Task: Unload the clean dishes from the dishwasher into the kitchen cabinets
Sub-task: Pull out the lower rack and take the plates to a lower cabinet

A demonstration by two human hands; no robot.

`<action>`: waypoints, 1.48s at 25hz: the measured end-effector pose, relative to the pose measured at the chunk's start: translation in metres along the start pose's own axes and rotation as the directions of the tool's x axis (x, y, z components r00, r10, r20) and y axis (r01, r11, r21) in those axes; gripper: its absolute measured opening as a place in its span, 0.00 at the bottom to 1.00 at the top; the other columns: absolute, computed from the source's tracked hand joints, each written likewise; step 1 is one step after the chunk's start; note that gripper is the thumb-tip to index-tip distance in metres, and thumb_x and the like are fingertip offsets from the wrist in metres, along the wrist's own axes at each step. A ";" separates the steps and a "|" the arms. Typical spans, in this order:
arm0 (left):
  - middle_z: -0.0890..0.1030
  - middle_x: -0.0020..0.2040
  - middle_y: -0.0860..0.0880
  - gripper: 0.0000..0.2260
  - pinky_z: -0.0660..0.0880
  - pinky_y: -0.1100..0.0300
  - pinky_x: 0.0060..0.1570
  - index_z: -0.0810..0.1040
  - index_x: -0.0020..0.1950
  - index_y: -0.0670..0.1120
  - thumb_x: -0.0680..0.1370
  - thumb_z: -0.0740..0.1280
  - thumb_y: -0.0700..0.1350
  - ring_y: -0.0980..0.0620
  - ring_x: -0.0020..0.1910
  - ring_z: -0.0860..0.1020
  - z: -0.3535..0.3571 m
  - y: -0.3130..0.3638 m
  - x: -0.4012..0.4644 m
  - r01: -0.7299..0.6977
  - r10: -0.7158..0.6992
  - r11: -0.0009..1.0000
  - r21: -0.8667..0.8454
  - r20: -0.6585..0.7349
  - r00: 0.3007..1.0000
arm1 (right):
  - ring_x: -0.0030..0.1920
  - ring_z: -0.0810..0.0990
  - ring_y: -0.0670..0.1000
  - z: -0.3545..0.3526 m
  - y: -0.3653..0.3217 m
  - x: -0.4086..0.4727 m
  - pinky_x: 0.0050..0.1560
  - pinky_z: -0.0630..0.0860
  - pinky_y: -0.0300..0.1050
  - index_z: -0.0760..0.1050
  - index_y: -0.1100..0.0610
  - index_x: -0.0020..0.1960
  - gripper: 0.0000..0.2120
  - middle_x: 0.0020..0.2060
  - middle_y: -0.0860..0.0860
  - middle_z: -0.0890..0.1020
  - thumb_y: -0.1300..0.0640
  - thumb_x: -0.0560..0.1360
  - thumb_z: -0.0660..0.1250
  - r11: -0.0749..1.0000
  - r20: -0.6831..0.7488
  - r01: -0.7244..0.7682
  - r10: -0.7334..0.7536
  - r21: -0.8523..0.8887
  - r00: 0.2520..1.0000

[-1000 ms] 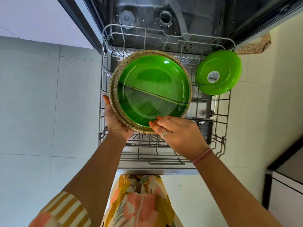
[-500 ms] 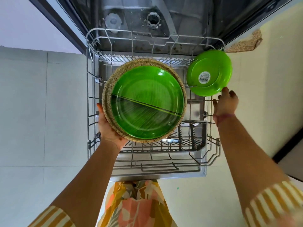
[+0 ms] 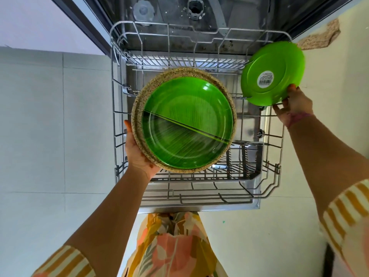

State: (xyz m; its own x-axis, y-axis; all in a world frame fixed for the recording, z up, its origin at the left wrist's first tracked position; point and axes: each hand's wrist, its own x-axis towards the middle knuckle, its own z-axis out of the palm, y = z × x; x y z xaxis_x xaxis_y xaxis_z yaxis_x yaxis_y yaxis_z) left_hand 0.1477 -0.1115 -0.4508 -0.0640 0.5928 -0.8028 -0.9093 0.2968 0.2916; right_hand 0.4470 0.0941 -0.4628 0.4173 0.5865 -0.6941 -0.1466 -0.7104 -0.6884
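- Two plates are held stacked over the middle of the pulled-out dishwasher rack (image 3: 119, 124): a green leaf-print plate (image 3: 187, 124) nested in a speckled brown plate (image 3: 139, 104).
- The stack is supported from below at its left edge by the left hand (image 3: 137, 154), palm up; its fingers are hidden beneath the plates.
- One small green plate (image 3: 267, 64), underside and barcode sticker (image 3: 265, 79) shown, is found tilted at the rack's far right corner.
- Its lower rim is pinched by the right hand (image 3: 293, 104), thumb on the near face, fingers behind.
- Striped sleeves and a floral garment (image 3: 173, 246) are noted at the near edge.
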 end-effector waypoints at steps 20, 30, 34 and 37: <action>0.80 0.61 0.46 0.29 0.75 0.40 0.57 0.78 0.64 0.52 0.77 0.50 0.68 0.42 0.59 0.80 0.016 0.011 -0.050 -0.042 0.042 0.999 0.019 -0.011 0.999 | 0.43 0.76 0.37 -0.020 0.015 -0.161 0.50 0.70 0.26 0.81 0.58 0.53 0.09 0.47 0.52 0.77 0.61 0.74 0.70 0.531 0.284 0.746 -0.702 -0.402 0.653; 0.78 0.64 0.43 0.30 0.75 0.40 0.57 0.76 0.66 0.50 0.77 0.51 0.68 0.40 0.60 0.78 0.045 0.036 -0.159 -0.002 0.002 1.000 -0.002 0.088 0.996 | 0.43 0.78 0.48 -0.057 0.004 -0.353 0.63 0.72 0.57 0.85 0.56 0.49 0.09 0.37 0.50 0.83 0.56 0.78 0.66 -0.304 0.623 0.914 -0.778 -0.270 -0.075; 0.73 0.69 0.39 0.37 0.69 0.38 0.63 0.68 0.73 0.47 0.74 0.51 0.71 0.37 0.66 0.72 0.058 0.047 -0.194 0.021 -0.024 0.999 0.042 0.076 0.997 | 0.42 0.81 0.45 -0.058 0.023 -0.396 0.64 0.71 0.58 0.86 0.54 0.43 0.07 0.36 0.46 0.84 0.57 0.76 0.69 -0.405 0.657 0.880 -0.738 -0.249 -0.154; 0.79 0.61 0.39 0.35 0.79 0.43 0.51 0.79 0.64 0.47 0.74 0.50 0.70 0.39 0.57 0.79 0.066 0.060 -0.222 -0.002 0.001 1.000 0.021 0.067 0.998 | 0.45 0.81 0.46 -0.065 0.032 -0.417 0.61 0.73 0.59 0.84 0.54 0.50 0.06 0.39 0.46 0.83 0.58 0.76 0.70 -0.494 0.732 0.845 -0.651 -0.205 -0.203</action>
State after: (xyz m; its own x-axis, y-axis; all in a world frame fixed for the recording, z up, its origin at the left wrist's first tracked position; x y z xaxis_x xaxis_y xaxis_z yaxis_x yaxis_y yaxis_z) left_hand 0.1347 -0.1755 -0.2209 -0.0372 0.6419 -0.7659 -0.9002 0.3112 0.3045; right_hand 0.3264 -0.1984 -0.1824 -0.6453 0.6279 0.4351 0.6088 0.7668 -0.2035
